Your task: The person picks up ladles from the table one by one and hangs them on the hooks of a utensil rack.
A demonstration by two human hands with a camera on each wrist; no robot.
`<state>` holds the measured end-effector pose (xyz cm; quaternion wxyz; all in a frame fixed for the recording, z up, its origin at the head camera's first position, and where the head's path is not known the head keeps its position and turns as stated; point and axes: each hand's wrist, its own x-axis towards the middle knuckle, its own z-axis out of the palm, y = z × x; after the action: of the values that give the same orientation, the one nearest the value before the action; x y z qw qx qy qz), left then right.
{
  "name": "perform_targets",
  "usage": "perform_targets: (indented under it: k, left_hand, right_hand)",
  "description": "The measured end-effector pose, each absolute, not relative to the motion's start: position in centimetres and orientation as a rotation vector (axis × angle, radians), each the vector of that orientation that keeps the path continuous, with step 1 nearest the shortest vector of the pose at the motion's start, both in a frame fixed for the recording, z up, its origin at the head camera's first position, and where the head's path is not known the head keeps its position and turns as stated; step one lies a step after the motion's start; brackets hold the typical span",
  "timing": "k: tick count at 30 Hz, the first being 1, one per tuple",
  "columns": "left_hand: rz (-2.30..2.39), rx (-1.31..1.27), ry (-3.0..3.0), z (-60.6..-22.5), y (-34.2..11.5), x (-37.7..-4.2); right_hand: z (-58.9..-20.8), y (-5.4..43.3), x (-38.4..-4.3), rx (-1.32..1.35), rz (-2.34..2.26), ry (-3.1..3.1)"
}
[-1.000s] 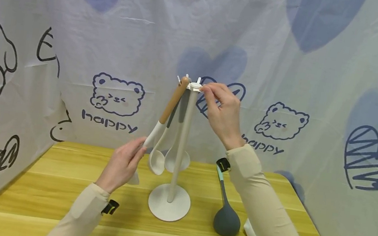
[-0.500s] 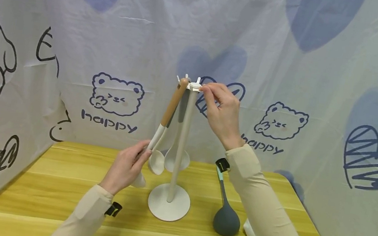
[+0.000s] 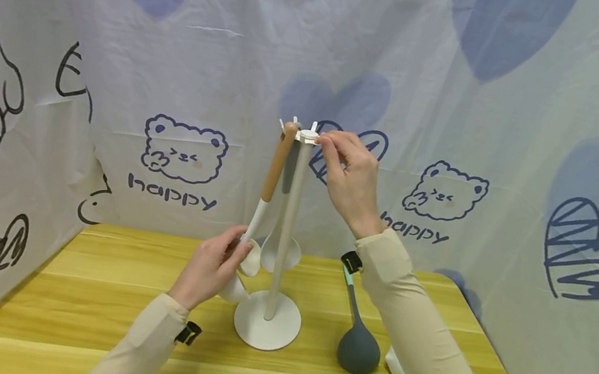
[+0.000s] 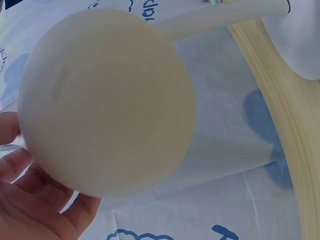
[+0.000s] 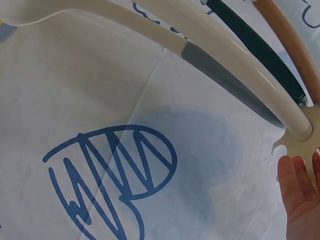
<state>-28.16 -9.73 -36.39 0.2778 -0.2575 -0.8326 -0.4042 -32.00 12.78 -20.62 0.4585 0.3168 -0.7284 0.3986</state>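
Our left hand (image 3: 212, 267) grips the wooden-handled utensil (image 3: 269, 189), its top end at the rack (image 3: 287, 230), hooked or not we can't tell; our right hand (image 3: 350, 172) pinches the rack's rim. We should steady that while guiding the utensil gently.

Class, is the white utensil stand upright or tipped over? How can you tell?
Upright: the stand rests on its round base, flat on the table.

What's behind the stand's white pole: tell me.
Behind the pole hangs a gray-handled utensil, its pale head showing on both sides; the strip between is covered.
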Motion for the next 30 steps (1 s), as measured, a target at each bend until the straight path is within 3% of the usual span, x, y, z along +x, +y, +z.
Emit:
perform_targets:
  k: [30]
  left_hand:
    - [-1.099,-0.65,-2.28,-36.2,-9.8,-27.8]
  right_hand:
    - [-21.9,13.5,-31.8,0.871,0.884,-1.867]
